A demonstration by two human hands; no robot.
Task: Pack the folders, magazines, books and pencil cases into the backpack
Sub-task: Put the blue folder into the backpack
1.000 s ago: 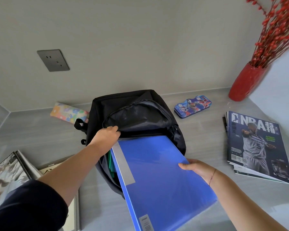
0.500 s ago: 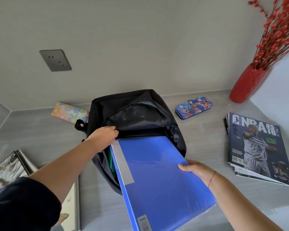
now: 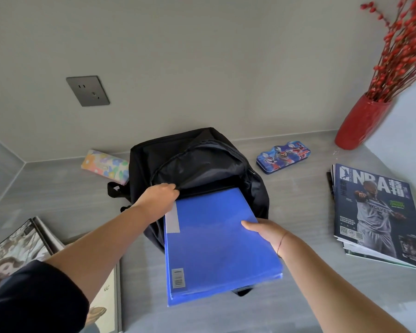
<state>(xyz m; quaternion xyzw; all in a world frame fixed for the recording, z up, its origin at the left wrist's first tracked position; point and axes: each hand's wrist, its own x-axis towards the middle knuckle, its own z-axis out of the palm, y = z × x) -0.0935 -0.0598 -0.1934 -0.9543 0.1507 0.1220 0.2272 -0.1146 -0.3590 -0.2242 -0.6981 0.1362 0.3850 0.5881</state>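
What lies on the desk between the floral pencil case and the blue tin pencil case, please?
In the head view, the black backpack sits between the floral pencil case and the blue tin pencil case, the left hand gripping its opening.

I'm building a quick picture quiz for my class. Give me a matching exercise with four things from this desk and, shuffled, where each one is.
Things
1. blue folder
2. flowery pencil case
3. magazines
4. red vase

Places
A. standing at the far right, at the back
B. just left of the backpack
C. lying flat in a stack on the right
D. partly inside the backpack

Pairs: 1-D, 2-B, 3-C, 4-A
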